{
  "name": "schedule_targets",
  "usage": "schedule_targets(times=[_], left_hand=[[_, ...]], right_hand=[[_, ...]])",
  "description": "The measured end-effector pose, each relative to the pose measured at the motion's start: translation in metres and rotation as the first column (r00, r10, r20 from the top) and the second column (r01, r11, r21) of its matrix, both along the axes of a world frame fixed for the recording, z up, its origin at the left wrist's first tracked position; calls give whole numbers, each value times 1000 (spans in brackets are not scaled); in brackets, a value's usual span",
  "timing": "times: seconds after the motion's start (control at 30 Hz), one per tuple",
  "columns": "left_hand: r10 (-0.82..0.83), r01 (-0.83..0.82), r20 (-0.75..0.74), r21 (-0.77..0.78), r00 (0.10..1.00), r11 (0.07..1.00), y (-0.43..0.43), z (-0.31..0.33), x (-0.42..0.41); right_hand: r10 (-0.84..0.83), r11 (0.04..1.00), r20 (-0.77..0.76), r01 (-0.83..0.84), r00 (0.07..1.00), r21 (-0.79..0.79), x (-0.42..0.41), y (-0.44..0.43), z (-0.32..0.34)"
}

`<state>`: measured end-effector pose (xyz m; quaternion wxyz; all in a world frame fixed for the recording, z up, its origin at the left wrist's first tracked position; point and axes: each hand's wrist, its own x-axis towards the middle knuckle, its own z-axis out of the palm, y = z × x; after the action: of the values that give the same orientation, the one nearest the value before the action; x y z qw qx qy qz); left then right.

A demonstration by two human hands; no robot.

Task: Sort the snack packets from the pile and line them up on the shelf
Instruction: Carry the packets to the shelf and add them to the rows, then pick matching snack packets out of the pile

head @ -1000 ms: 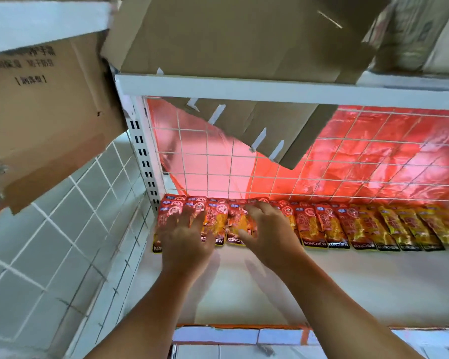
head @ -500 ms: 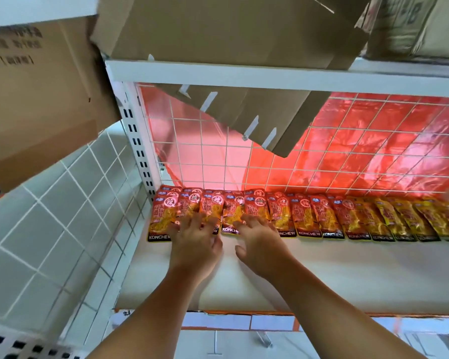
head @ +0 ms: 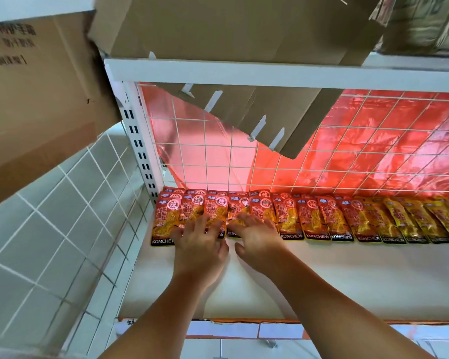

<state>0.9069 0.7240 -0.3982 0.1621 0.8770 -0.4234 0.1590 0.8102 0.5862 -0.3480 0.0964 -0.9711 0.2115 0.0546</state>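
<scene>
A: Where the two forearms rise from the bottom edge, what sits nearest?

B: The front lip (head: 244,330) of the shelf (head: 347,275): white label strips, orange along the top. Beyond it, bare white board.

A: Hands?

B: Left hand (head: 200,251) and right hand (head: 257,239) lie side by side, palms down, thumbs near each other but apart. Fingers straight and spread on both. Nothing gripped, nothing pinched. Fingertips lie flat on the lower halves of packets.

A: Where are the packets?

B: The snack packets (head: 314,221) lie flat in one overlapping row along the back of the shelf, black KONCHEW bands toward the front. Red-orange ones on the left, yellower ones to the right. The hands rest near the left end. The leftmost packet shows mostly uncovered beside the left hand. How many lie under the fingers, cannot tell.

A: Row against the back?

B: Top edges lie at the foot of the wire grid (head: 205,161). Behind the grid is a red plastic sheet (head: 386,141), crinkled, with light coming through.

A: Left side?

B: A white slotted upright (head: 140,151), then a tiled wall (head: 49,229), grey-green with white grout.

A: Above?

B: A cardboard flap (head: 283,117) hangs tilted in front of the grid, under the upper shelf beam (head: 244,73). A cardboard box (head: 36,99) fills the upper left, its printed characters blurred.
</scene>
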Motion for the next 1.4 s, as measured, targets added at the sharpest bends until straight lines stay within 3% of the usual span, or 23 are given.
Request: schedule_targets(times=[0.8,1.17,1.4], left_hand=[[-19,17,-27,-67,999,998,-2,-3,1],[-8,12,-114,33,993,999,-2,12,-5],[-243,243,-79,-9,967,970,-42,67,-43]], right_hand=[[41,999,37,-41,998,2,-2,-4,9],[-116,993,256,114,960,23,-28,-13,10],[-190,964,474,256,859,-77,-88,-41,54]])
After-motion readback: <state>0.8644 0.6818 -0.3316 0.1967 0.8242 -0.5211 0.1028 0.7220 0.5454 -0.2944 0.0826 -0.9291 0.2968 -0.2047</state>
